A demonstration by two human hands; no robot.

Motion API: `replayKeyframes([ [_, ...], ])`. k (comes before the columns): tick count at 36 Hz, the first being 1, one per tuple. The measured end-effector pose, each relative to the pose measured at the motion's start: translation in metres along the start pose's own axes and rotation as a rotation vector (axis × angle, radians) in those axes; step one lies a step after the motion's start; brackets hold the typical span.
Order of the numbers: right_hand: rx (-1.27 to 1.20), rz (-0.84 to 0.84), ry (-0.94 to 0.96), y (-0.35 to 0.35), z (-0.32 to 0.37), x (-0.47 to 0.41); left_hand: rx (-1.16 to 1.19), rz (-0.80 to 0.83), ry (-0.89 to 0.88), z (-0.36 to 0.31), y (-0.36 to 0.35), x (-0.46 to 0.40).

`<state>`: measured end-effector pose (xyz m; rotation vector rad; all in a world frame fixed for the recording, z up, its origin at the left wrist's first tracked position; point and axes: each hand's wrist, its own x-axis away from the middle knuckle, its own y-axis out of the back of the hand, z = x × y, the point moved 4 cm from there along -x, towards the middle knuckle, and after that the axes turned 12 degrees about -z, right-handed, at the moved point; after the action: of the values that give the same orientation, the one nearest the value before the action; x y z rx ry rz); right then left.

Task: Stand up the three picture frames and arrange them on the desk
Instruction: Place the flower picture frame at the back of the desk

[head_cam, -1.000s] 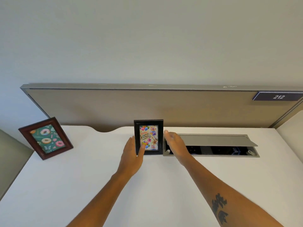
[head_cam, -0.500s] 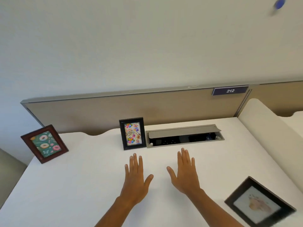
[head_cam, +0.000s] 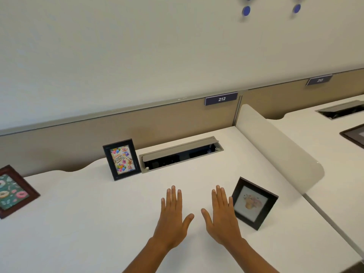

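Flat black square frame with pale flower print [head_cam: 254, 202] lies face-up on white desk [head_cam: 98, 223], just right of right hand [head_cam: 221, 217], one corner pointing toward far partition. Right hand nearer; left hand [head_cam: 173, 215] farther, across gap. Both hands spread flat, palms down, fingers straight, holding nothing. Black upright birthday-card frame [head_cam: 121, 159] stands near grey cable tray [head_cam: 181, 152]. Brown-wood doughnut-print frame [head_cam: 13, 191] cut off at left edge. Rear props of all frames hidden.

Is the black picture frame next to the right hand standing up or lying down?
Lying down. The black frame rests flat on the desk, picture facing up, unlike the birthday frame, which stands upright.
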<state>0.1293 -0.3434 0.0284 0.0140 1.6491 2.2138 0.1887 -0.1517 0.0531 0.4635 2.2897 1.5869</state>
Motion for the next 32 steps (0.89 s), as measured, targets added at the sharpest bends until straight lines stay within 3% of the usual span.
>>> replayKeyframes([
  [20, -0.058, -0.019, -0.238, 0.049, -0.117, 0.088, 0.023, 0.083, -0.209, -0.087, -0.058, -0.021],
  [27, -0.203, -0.211, -0.267, 0.069, -0.145, 0.101, 0.072, 0.111, -0.211, -0.109, -0.073, -0.035],
  [32, -0.288, -0.335, -0.403, 0.079, -0.165, 0.092, 0.183, 0.139, -0.171, -0.123, -0.08, -0.046],
])
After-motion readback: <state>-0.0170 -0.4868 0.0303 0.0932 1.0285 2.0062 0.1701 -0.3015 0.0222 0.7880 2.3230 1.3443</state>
